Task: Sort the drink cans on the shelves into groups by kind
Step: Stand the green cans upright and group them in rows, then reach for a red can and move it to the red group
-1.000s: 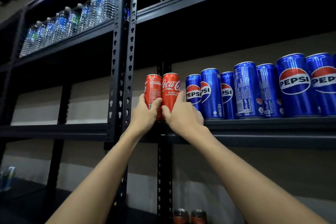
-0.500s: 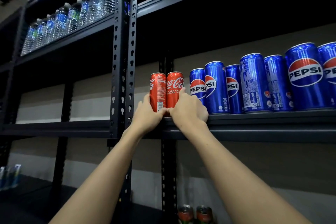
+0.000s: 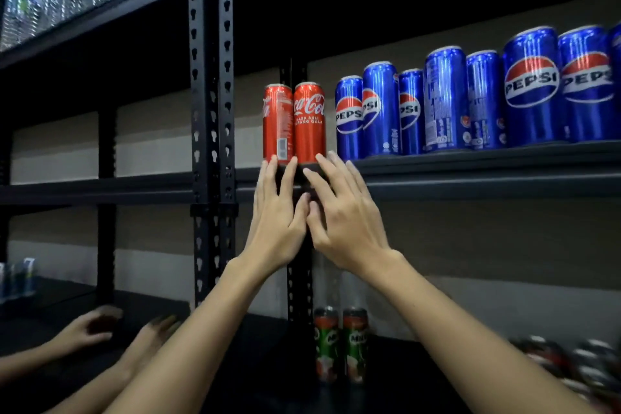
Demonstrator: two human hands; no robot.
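Head view: two red cola cans stood upright and touching on the middle shelf, at its left end, just beside the row of blue cola cans. Both hands were below the red pair, fingers straight and released, holding nothing. Left hand lay under the left red can, fingertips at the shelf edge near its base. Right hand lay under the right can, about equally near. Cans' long axis vertical; they sat straight up from the fingers. Judged: red pair placed, grouped apart from blue. Green cans waited on the lower shelf, below the hands. Blurred mixed cans lay lower right.
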